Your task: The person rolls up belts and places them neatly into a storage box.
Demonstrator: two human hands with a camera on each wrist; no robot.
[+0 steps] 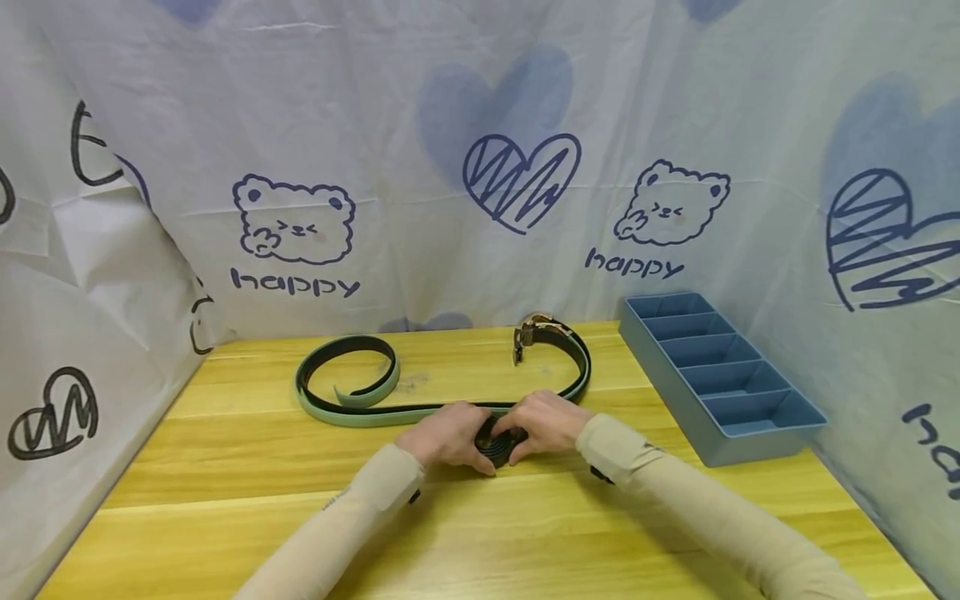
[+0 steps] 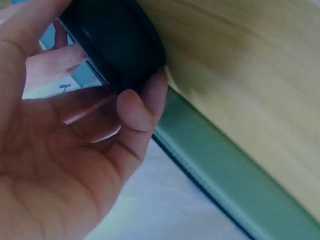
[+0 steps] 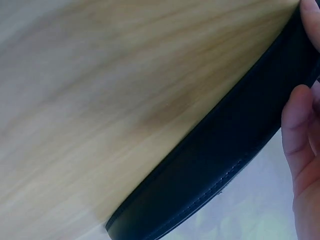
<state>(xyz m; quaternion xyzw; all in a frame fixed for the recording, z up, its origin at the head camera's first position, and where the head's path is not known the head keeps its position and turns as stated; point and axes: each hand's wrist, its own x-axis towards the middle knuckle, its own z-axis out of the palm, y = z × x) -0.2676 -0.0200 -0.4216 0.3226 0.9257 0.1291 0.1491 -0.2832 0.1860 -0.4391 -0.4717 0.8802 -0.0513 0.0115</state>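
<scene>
A black belt [image 1: 495, 451] stands on its edge, wound into a tight coil, between the two hands near the middle of the table. On its left side my left hand [image 1: 450, 435] grips the coil, thumb at the near side. From the right, my right hand [image 1: 546, 423] holds it with curled fingers. In the left wrist view the dark outer band [image 2: 117, 42] of the coil lies against the fingertips. The right wrist view shows stitched black strap [image 3: 215, 160] beside the right fingers. Just behind the hands runs a green belt [image 1: 405, 414] with a black inner side.
The green belt curls at its left end, and its metal buckle [image 1: 537, 327] is at the back right. A blue-grey tray [image 1: 678, 400] with several compartments stands on the right of the wooden table [image 1: 247, 500]. A printed white cloth [image 1: 405, 167] hangs behind and along both sides.
</scene>
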